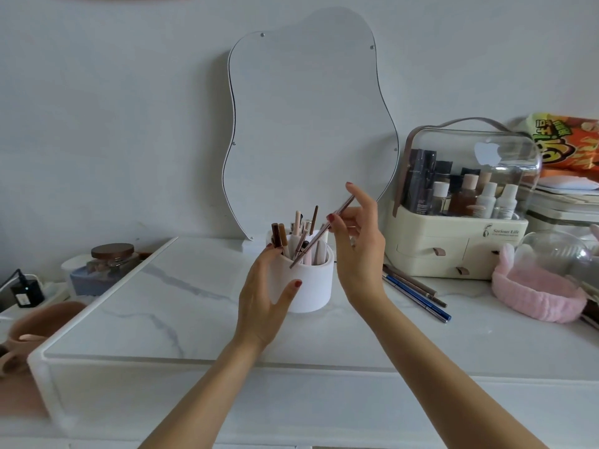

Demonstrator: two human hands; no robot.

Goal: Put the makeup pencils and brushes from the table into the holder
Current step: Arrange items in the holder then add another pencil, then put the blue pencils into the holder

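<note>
A white round holder [316, 286] stands in the middle of the marble table, with several pencils and brushes [296, 236] upright in it. My left hand [265, 299] wraps around the holder's left side, thumb on its front wall. My right hand [358, 251] hovers just right of the holder and pinches a thin brown pencil [319, 236] that slants down-left, its lower tip at the holder's rim. Three more pencils, one blue [416, 298] and two brown [411, 281], lie on the table to the right.
A wavy mirror [308, 124] leans on the wall behind the holder. A cream cosmetics case [453, 251] with a clear lid stands at the right, with a pink headband [538, 294] beside it. A jar [111, 259] and a charger [27, 291] sit beyond the table's left edge.
</note>
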